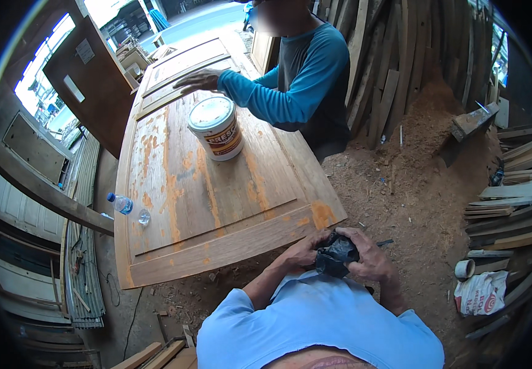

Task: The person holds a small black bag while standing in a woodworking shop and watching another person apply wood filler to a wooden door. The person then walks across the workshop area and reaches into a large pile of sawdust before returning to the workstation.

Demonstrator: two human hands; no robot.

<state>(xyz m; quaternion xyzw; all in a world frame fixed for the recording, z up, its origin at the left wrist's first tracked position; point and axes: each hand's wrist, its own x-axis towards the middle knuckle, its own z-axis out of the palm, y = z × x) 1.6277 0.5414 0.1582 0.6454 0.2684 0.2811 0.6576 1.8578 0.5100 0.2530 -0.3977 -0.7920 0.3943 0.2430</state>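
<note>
Close to my chest, both hands are closed on a crumpled black plastic bag. My left hand grips its left side; my right hand wraps round its right side. A thin dark piece juts out past the right fingers, and I cannot tell what it belongs to. What the bag contains is hidden. Just beyond my hands lies the near corner of a large wooden door panel, patched with orange-brown filler. A white lidded bucket with a brown label stands upright on it.
A co-worker in blue sleeves reaches over the panel's far right side. A blue-capped bottle and a small clear plastic item lie at its left edge. Leaning planks, sawdust and a white bag occupy the right.
</note>
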